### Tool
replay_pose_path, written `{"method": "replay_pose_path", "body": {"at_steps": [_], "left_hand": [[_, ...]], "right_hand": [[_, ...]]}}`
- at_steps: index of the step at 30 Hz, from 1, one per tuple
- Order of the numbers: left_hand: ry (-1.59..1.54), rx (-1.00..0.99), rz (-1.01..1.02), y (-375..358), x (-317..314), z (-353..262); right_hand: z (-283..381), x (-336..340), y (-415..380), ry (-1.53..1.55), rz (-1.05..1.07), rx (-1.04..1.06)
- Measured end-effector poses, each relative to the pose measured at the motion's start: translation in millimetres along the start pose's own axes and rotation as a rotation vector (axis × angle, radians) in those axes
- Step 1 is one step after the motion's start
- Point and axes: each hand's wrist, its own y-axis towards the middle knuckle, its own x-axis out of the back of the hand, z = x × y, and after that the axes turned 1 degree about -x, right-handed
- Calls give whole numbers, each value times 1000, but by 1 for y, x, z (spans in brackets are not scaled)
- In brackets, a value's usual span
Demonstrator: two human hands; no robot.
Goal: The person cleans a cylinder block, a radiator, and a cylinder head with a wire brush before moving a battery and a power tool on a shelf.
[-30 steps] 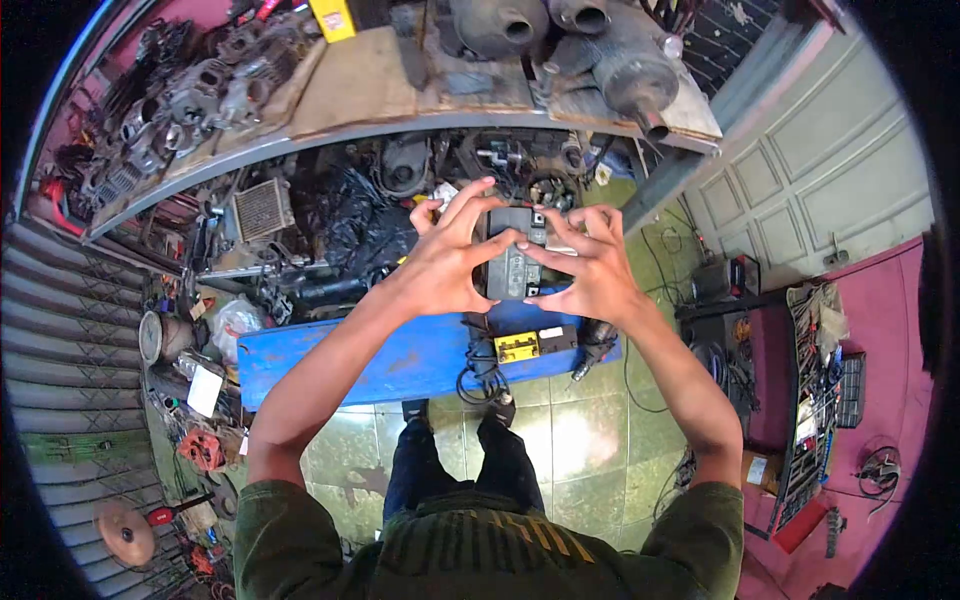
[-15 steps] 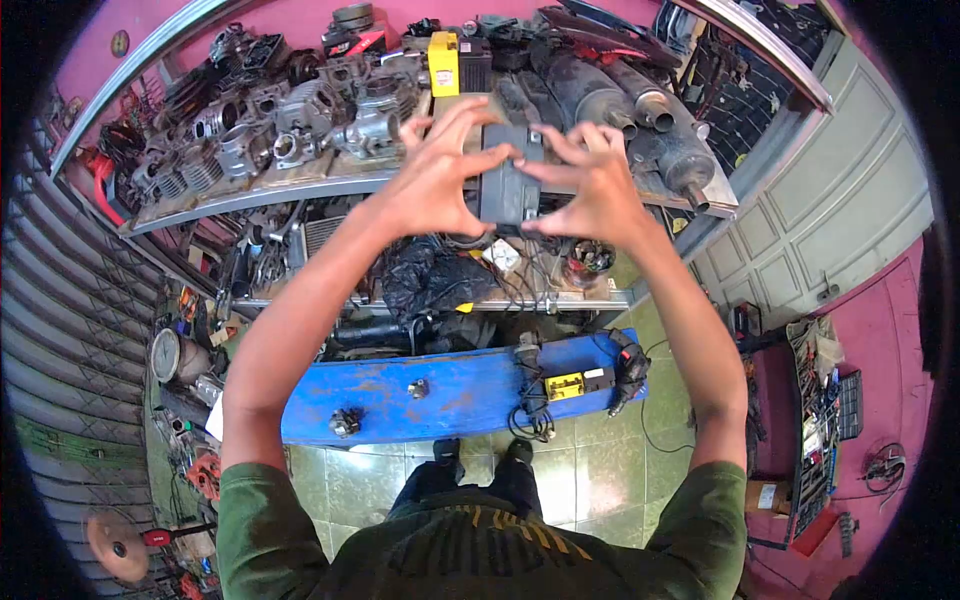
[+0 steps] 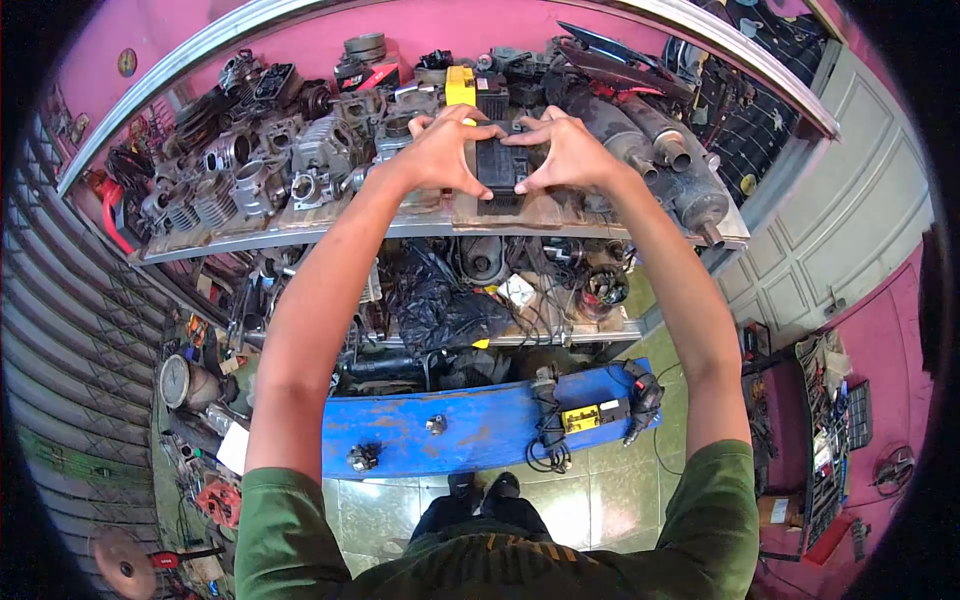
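Note:
A black rectangular battery [image 3: 500,168] is at the upper shelf, near its front edge, between my two hands. My left hand [image 3: 445,150] grips its left side, thumb at the near corner and fingers at the far end. On the right side my right hand [image 3: 568,150] grips in the same way, its thumb at the near right corner. Just behind stands a yellow and black battery [image 3: 461,86], partly covered by my left fingers. Whether the black battery's underside fully rests on the shelf cannot be seen.
Engine cylinders [image 3: 258,188] crowd the shelf's left side; exhaust mufflers [image 3: 695,195] lie on its right. Below are a black plastic bag [image 3: 430,300] and cables. A blue bench [image 3: 400,440] stands nearer, bearing a power tool [image 3: 645,395], a yellow-black box [image 3: 595,415] and small metal parts [image 3: 362,457].
Both hands have lowered the black battery toward the upper shelf, close in front of the yellow and black one. The camera view has shifted, with the shelf and bench now lower in the picture.

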Motion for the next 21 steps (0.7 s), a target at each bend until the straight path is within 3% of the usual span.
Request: {"method": "replay_pose_path", "body": {"at_steps": [7,10,14,19,21], "left_hand": [[-201,167,49,7,-24,35],[-115,238,40,2,-24,28],[-109,258,64,2,-23,21],[118,482,-204,-5,-41,-19],[163,480,-199,-8,-38,-21]], "right_hand": [[-16,-12,24,294,214,-111],[-11,-18,16,152,30,-37],[-2,-27,2,96,-62,-48],[30,-46,-25,-80,-394,-61],[40,-50,-32,-136,-390,-112]]}}
